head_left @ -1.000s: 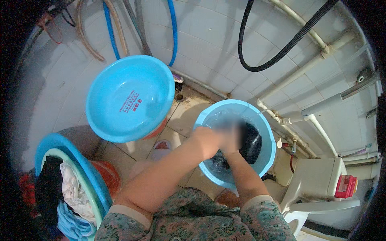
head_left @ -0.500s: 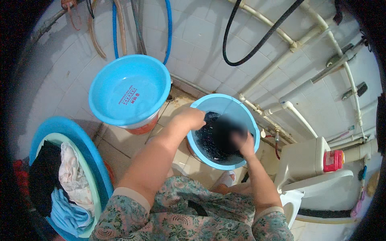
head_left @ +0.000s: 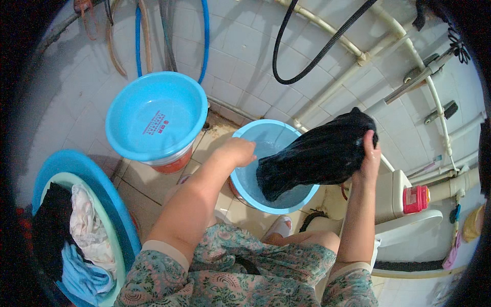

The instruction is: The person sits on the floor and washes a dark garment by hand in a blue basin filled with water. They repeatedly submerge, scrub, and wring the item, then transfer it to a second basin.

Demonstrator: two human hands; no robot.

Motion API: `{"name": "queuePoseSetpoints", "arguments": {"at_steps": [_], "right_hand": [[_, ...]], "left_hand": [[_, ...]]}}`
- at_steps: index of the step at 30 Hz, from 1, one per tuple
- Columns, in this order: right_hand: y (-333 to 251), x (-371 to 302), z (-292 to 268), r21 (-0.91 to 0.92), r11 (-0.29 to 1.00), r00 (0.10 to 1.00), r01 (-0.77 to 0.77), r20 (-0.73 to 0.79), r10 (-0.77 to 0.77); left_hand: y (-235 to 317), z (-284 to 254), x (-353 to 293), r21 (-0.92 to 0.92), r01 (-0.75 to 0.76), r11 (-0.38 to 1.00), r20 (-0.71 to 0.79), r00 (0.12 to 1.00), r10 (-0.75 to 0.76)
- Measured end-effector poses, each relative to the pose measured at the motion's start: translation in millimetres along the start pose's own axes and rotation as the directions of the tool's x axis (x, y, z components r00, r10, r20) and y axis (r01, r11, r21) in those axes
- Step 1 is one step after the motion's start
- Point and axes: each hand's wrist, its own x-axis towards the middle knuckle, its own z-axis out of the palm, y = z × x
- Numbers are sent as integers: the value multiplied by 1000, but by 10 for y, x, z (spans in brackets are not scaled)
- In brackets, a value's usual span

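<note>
A light blue basin (head_left: 250,189) with water stands on the tiled floor in front of me. My right hand (head_left: 369,156) grips a wet black garment (head_left: 317,153) and holds it up to the right, above the basin's rim; its lower end hangs into the basin. My left hand (head_left: 236,151) rests curled on the basin's left rim and holds nothing that I can see.
A second blue basin (head_left: 156,116) sits on a red bucket at the left. A large blue tub (head_left: 97,189) at the lower left holds black, white and blue clothes. Hoses and pipes run along the tiled wall. A white toilet (head_left: 404,225) with a red container stands at the right.
My right hand has lifted the black garment out of the basin and up to the right. My left hand has come off the garment to the basin's left rim.
</note>
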Motion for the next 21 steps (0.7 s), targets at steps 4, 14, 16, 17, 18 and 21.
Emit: {"name": "queuePoseSetpoints", "arguments": {"at_steps": [4,14,16,17,18,21], "right_hand": [[693,1,-33,-219,965,988,-144,-91,127],[2591,-333,73,-937,225,878,266,332,344],[2600,-395,305,-921,142,846,362,389,364],[2699,-383,368,-906,158,841,392,422,338],[2768,-381,395,-909,145,837,391,417,354],[2942,-318,426,-913,135,839,386,408,360]], "left_hand": [[14,-26,133,-29,-20,999,26,999,20],[-45,81,259,-17,-28,999,-13,1000,28],[-2,108,242,-8,-32,999,-21,999,31],[-17,111,240,3,-60,998,-9,998,60],[-3,118,236,15,-68,998,-1,998,68],[49,135,207,39,-93,995,4,996,93]]}}
